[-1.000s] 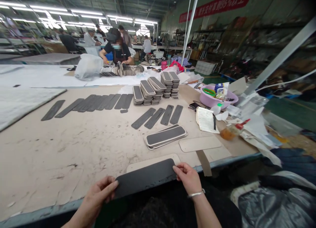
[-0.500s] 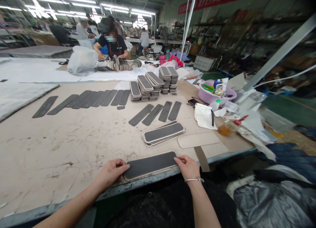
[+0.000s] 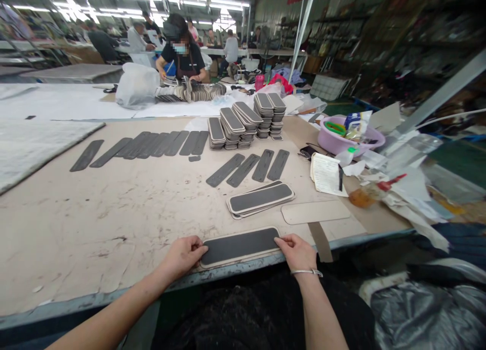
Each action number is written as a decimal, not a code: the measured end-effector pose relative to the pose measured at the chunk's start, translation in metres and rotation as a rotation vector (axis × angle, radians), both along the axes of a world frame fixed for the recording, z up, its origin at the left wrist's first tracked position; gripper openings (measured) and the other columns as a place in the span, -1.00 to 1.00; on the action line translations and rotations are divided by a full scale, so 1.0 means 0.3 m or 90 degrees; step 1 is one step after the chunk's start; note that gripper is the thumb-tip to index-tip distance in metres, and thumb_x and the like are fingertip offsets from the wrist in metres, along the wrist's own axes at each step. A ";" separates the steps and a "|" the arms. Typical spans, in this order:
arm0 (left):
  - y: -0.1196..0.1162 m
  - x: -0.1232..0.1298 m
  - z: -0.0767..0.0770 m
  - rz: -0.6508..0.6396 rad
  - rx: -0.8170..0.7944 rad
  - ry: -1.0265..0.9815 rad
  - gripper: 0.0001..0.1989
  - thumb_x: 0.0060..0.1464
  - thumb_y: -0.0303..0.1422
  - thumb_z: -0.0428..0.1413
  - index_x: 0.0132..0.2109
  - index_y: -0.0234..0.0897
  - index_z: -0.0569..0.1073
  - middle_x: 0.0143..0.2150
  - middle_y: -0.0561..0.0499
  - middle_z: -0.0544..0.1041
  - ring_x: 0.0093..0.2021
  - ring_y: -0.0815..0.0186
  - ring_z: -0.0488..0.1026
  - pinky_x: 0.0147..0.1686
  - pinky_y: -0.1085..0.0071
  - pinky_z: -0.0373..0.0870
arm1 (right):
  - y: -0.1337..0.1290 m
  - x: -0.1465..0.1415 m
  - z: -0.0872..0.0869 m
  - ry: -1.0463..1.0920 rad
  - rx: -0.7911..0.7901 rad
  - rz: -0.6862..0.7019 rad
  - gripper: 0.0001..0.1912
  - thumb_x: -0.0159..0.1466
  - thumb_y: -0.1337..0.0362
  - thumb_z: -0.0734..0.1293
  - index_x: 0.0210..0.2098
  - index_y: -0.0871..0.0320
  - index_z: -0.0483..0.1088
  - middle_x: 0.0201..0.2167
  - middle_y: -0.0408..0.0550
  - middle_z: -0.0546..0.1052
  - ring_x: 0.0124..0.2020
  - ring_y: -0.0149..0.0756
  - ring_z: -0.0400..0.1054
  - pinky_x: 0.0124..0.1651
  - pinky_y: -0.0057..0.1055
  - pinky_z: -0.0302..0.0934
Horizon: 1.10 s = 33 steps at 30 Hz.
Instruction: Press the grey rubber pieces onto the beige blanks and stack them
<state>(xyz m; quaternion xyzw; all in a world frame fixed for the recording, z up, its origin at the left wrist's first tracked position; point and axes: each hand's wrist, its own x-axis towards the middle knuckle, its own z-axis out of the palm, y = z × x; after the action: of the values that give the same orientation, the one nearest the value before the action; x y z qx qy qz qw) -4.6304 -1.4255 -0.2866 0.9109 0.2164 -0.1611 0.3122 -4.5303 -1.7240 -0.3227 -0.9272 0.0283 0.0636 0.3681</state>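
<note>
A long dark grey panel on a pale backing [image 3: 240, 246] lies at the table's front edge. My left hand [image 3: 190, 254] pinches its left end, and my right hand [image 3: 294, 249] pinches its right end. Just beyond it is a small fanned pile of similar bordered panels [image 3: 261, 197]. To the right of that pile lies a plain pale strip [image 3: 316, 211]. Several loose dark strips [image 3: 231, 170] rest behind the pile, and more dark strips [image 3: 152, 144] overlap in a row at the left. Tall stacks of bordered panels [image 3: 248, 120] stand farther back.
On the right are a notebook [image 3: 328, 174], a purple basin [image 3: 349, 140] and a bottle with a red nozzle [image 3: 370, 192]. A brown strip [image 3: 320, 241] hangs over the front edge. A masked person [image 3: 182, 59] works at the table behind. A slanted pole stands at the right.
The view has shifted, so the scene appears slightly farther right and higher. The panel's pale border shows more evenly along its upper edge, with both hands still at its ends.
</note>
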 end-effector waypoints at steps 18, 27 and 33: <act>-0.001 -0.007 -0.008 -0.001 -0.022 0.003 -0.84 0.00 -0.25 0.02 -0.38 -0.26 0.37 -0.62 0.12 0.44 -0.57 0.37 0.40 -0.54 0.52 0.19 | -0.014 0.031 -0.013 0.095 -0.048 0.009 -0.57 -0.12 -0.19 0.29 -0.51 0.01 0.47 -0.49 -0.16 0.55 -0.28 -0.10 0.40 -0.26 -0.30 0.12; -0.006 -0.007 -0.002 -0.002 -0.017 -0.015 -0.89 0.00 -0.30 0.04 -0.36 -0.25 0.33 -0.62 0.14 0.43 -0.59 0.38 0.39 -0.54 0.51 0.18 | -0.014 0.019 -0.016 0.073 -0.061 0.006 -0.60 -0.09 -0.17 0.28 -0.49 0.00 0.45 -0.50 -0.20 0.53 -0.31 -0.18 0.40 -0.27 -0.35 0.13; 0.000 -0.018 0.002 -0.027 0.015 -0.068 -0.79 0.00 -0.34 0.09 -0.20 -0.26 0.27 -0.62 0.19 0.41 -0.59 0.37 0.38 -0.53 0.50 0.20 | -0.013 0.013 -0.033 0.034 -0.027 0.015 -0.61 -0.04 -0.16 0.28 -0.52 0.03 0.43 -0.53 -0.18 0.51 -0.38 -0.21 0.39 -0.30 -0.35 0.14</act>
<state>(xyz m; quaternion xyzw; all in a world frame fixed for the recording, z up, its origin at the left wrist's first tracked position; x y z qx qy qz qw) -4.6357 -1.4254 -0.2860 0.9261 0.1821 -0.1162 0.3092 -4.5265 -1.7278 -0.3326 -0.9331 0.0288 0.0920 0.3463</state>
